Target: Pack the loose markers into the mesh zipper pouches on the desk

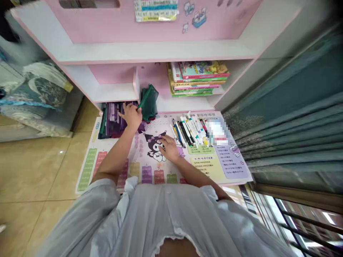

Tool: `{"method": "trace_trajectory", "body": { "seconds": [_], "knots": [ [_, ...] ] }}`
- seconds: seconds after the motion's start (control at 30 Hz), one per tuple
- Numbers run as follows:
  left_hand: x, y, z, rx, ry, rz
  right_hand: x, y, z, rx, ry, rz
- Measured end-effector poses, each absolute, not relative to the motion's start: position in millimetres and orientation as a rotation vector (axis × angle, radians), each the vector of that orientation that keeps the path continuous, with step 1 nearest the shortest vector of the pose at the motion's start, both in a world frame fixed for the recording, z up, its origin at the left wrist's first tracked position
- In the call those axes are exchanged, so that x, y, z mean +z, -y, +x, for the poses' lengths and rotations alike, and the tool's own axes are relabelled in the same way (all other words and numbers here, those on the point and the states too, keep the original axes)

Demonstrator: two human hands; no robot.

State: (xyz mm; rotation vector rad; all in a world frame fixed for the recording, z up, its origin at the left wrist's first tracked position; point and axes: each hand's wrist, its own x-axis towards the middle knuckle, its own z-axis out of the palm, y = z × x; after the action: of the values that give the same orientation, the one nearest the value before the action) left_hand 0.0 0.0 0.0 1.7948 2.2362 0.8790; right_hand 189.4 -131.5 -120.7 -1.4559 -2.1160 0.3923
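As the head view shows, the left hand [131, 115] spreads its fingers over dark pouches [112, 117] at the table's [171, 104] far left; whether its thumb pinches the leaning green pouch [149, 101], I cannot tell. The right hand [169, 148], loosely spread, lies on the printed mat [142, 157], perhaps for support. Pens [190, 130] lie side by side at right, probably for easy picking. The mat's sums and the book [199, 84] titles are too small to read surely.

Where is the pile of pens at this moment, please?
In the head view, the pile of pens lies right of centre on the desk mat, beside the right hand, in front of the books.
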Motion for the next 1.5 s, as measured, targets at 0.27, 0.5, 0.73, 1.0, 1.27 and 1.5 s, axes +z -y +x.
{"method": "trace_trajectory", "body": {
  "seconds": [0.27,0.5,0.73,1.0,1.27,1.5],
  "knots": [
    [3,84,-38,1.009,-2.057,1.984,-127,130,195,0.504,1.874,-1.358],
    [-19,151,-80,0.830,-1.873,2.072,-115,137,203,0.455,1.549,-1.209],
    [-34,165,-95,0.749,-1.888,2.046,-93,134,220,0.426,1.788,-1.055],
    [-41,162,-85,0.778,-1.977,1.999,-94,137,224,0.453,1.825,-1.040],
    [-26,168,-3,0.841,-1.850,2.209,-92,136,225,0.486,1.851,-1.005],
    [-35,151,61,0.763,-1.686,2.338,-91,139,227,0.503,1.858,-0.964]
  ]
}}
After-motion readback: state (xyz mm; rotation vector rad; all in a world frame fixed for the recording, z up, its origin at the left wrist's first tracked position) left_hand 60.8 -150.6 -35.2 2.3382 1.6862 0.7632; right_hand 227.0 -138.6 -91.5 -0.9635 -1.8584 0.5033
